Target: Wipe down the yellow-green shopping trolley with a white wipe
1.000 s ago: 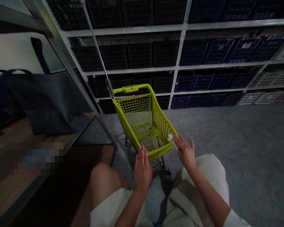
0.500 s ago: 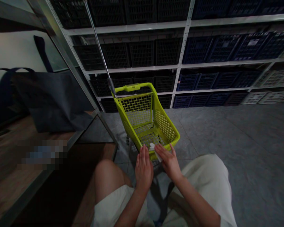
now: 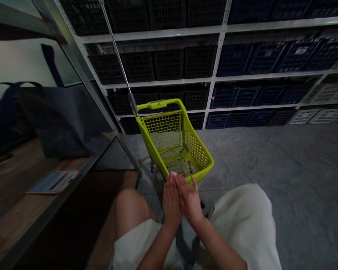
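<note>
Left hand (image 3: 171,200) and right hand (image 3: 189,198) palm to palm, grip together on white tissue (image 3: 174,174), fingertips at yellow-green cart (image 3: 196,150) near rim.

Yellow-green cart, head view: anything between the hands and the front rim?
Nothing solid. The left hand and right hand press together at the front rim of the lime-green shopping cart. Only a sliver of white cloth or tissue shows at their fingertips, next to the rim.
</note>
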`<action>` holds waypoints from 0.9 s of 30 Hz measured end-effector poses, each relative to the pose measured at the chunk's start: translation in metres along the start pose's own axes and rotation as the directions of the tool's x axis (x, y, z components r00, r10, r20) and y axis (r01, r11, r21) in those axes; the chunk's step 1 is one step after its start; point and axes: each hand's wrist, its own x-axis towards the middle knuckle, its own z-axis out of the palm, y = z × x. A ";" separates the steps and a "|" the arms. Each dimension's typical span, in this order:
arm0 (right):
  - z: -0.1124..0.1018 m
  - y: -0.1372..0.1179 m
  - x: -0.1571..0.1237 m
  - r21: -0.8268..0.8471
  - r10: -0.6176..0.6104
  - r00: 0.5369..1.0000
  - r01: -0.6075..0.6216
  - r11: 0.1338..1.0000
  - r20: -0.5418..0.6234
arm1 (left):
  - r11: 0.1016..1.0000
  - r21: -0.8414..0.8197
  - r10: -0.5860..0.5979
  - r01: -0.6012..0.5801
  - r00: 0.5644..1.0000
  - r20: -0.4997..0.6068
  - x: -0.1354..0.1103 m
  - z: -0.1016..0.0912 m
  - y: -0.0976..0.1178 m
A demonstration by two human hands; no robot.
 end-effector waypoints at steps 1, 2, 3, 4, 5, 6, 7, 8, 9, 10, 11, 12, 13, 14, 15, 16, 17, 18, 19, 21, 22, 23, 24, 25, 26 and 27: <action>-0.001 0.000 0.000 0.018 -0.035 0.999 0.034 0.999 0.025 | 1.000 0.003 0.004 -0.004 1.000 0.001 0.000 0.000 -0.002; -0.006 0.006 -0.001 0.022 -0.068 0.997 0.067 0.997 0.046 | 1.000 -0.002 0.007 -0.007 1.000 0.010 0.000 0.000 -0.005; -0.012 0.018 -0.001 0.013 -0.098 0.993 0.097 0.995 0.061 | 1.000 -0.012 0.012 -0.011 1.000 0.022 0.000 -0.001 -0.007; -0.021 0.034 -0.002 -0.008 -0.117 0.991 0.118 0.993 0.070 | 1.000 -0.023 0.018 -0.017 0.999 0.034 0.000 -0.001 -0.009; -0.031 0.053 -0.002 -0.043 -0.116 0.991 0.119 0.992 0.070 | 0.999 -0.033 0.024 -0.022 0.999 0.044 0.001 -0.002 -0.010; -0.041 0.073 -0.002 -0.087 -0.094 0.994 0.100 0.991 0.060 | 0.999 -0.041 0.028 -0.026 0.998 0.049 0.002 -0.003 -0.011; -0.050 0.092 -0.002 -0.135 -0.059 0.997 0.064 0.989 0.041 | 0.998 -0.050 0.032 -0.029 0.998 0.052 0.002 -0.004 -0.011; -0.057 0.108 -0.002 -0.179 -0.017 1.000 0.020 0.984 0.015 | 0.998 -0.057 0.031 -0.028 0.998 0.049 0.003 -0.005 -0.010; -0.062 0.120 -0.002 -0.218 0.031 0.999 -0.033 0.975 -0.014 | 0.998 -0.062 0.028 -0.026 0.999 0.044 0.003 -0.006 -0.008; -0.064 0.127 -0.001 -0.250 0.080 0.995 -0.091 0.964 -0.051 | 0.998 -0.065 0.024 -0.021 0.999 0.041 0.004 -0.006 -0.006; -0.063 0.127 -0.001 -0.269 0.125 0.988 -0.146 0.952 -0.091 | 0.998 -0.066 0.019 -0.016 0.999 0.042 0.004 -0.006 -0.004; -0.058 0.121 -0.001 -0.276 0.160 0.979 -0.189 0.942 -0.126 | 0.998 -0.067 0.013 -0.010 0.999 0.044 0.004 -0.006 -0.002; -0.050 0.109 -0.001 -0.271 0.176 0.973 -0.211 0.939 -0.148 | 0.998 -0.067 0.006 -0.002 0.999 0.046 0.004 -0.006 -0.001; -0.039 0.093 -0.001 -0.255 0.171 0.973 -0.206 0.945 -0.153 | 0.998 -0.068 0.000 0.004 0.999 0.048 0.004 -0.005 0.001; -0.028 0.073 -0.002 -0.228 0.143 0.980 -0.172 0.958 -0.139 | 0.998 -0.069 -0.004 0.008 0.999 0.050 0.003 -0.004 0.001; -0.018 0.053 -0.004 -0.190 0.093 0.990 -0.112 0.975 -0.106 | 0.998 -0.068 -0.003 0.006 0.999 0.045 0.002 -0.002 0.001; -0.009 0.035 -0.005 -0.144 0.039 0.997 -0.048 0.988 -0.065 | 0.998 -0.063 0.003 0.000 0.999 0.037 0.001 -0.001 0.000; -0.003 0.020 -0.006 -0.101 -0.009 1.000 0.006 0.995 -0.026 | 0.998 -0.057 0.009 -0.008 1.000 0.029 0.000 0.000 -0.002; 0.000 0.012 -0.007 -0.065 -0.054 0.999 0.054 0.996 0.009 | 0.999 -0.050 0.015 -0.014 1.000 0.021 -0.001 0.001 -0.003; -0.005 0.015 -0.006 -0.034 -0.128 0.990 0.130 0.991 0.060 | 0.999 -0.044 0.019 -0.018 1.000 0.023 -0.001 0.001 -0.007; -0.012 0.027 -0.005 -0.041 -0.151 0.986 0.154 0.987 0.073 | 0.999 -0.046 0.021 -0.020 0.999 0.033 -0.001 0.000 -0.009; -0.022 0.044 -0.004 -0.062 -0.161 0.984 0.166 0.984 0.077 | 0.998 -0.051 0.024 -0.022 0.999 0.046 0.000 -0.001 -0.010; -0.032 0.064 -0.003 -0.096 -0.150 0.986 0.157 0.983 0.069 | 0.998 -0.055 0.030 -0.027 0.998 0.056 0.001 -0.003 -0.011; -0.042 0.085 -0.001 -0.142 -0.108 0.993 0.114 0.983 0.047 | 0.998 -0.058 0.035 -0.032 0.997 0.063 0.002 -0.004 -0.011; -0.051 0.104 0.000 -0.193 -0.048 0.999 0.048 0.980 0.004 | 0.998 -0.060 0.038 -0.034 0.997 0.068 0.003 -0.006 -0.010; -0.058 0.119 0.001 -0.238 0.014 0.999 -0.023 0.971 -0.040 | 0.998 -0.062 0.036 -0.031 0.997 0.067 0.004 -0.007 -0.009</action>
